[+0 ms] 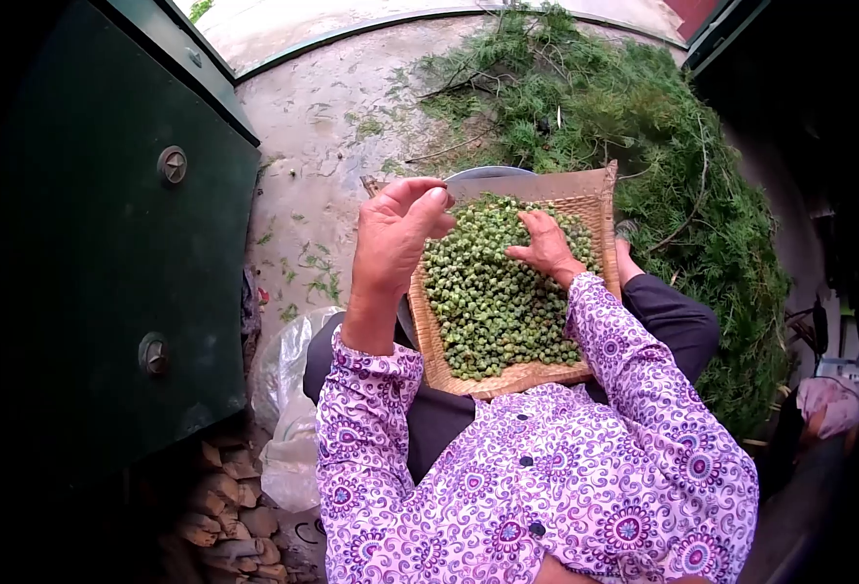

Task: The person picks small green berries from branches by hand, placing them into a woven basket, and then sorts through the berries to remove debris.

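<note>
A shallow woven basket (512, 378) rests on my lap, holding a thick layer of small round green cones (502, 292). My left hand (395, 234) is raised above the basket's left side, with thumb and fingertips pinched together. Whatever is between those tips, if anything, is too small to make out. At the upper right of the heap, my right hand (549, 245) lies over the cones, palm down, thumb and fingers apart. Its fingertips touch the cones.
Cut green branches (682, 165) spread over the floor ahead and to the right. A pale round rim (488, 173) shows behind the basket. A dark green metal door (108, 243) stands at left. Nearby are a clear plastic bag (293, 457) and stacked wood (230, 506).
</note>
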`<state>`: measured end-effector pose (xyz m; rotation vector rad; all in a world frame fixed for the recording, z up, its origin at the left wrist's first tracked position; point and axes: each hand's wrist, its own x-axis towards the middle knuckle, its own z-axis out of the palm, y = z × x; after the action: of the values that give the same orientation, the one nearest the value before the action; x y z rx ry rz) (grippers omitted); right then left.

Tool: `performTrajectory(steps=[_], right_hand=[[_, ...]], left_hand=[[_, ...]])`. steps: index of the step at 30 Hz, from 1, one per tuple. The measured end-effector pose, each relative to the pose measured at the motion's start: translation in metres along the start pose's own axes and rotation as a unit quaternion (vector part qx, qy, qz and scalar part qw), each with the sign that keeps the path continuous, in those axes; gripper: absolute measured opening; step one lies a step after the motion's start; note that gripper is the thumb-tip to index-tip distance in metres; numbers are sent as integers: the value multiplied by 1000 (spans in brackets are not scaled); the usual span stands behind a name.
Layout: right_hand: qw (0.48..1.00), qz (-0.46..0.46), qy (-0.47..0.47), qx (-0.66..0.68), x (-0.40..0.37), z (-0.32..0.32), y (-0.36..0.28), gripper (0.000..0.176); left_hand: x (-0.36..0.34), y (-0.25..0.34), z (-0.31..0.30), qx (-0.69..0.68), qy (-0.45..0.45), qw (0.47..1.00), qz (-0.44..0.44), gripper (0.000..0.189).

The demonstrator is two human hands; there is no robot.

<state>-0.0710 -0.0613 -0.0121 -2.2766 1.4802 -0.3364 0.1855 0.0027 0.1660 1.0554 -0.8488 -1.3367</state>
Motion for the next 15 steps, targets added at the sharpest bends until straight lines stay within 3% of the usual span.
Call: performTrajectory(steps=[3,6,9,10,12,15], right_hand=[[999,5,49,19,20,16,11,43],[998,59,13,-6,30,17,6,32],[993,112,-39,16,37,21,6,25],[993,112,-39,17,35,21,7,25],[986,85,19,144,31,20,16,20],[986,111,-3,123,29,9,25,14]], left_hand=[[1,-1,0,-1,-2,1000,9,18],[1,3,6,7,-2,1000,-2,17],[1,2,7,5,-3,1000,-15,18],[2,2,7,0,-4,1000,-19,19],[3,1,8,2,-4,1000,-16,19],[3,-5,10,7,-6,1000,-18,18]])
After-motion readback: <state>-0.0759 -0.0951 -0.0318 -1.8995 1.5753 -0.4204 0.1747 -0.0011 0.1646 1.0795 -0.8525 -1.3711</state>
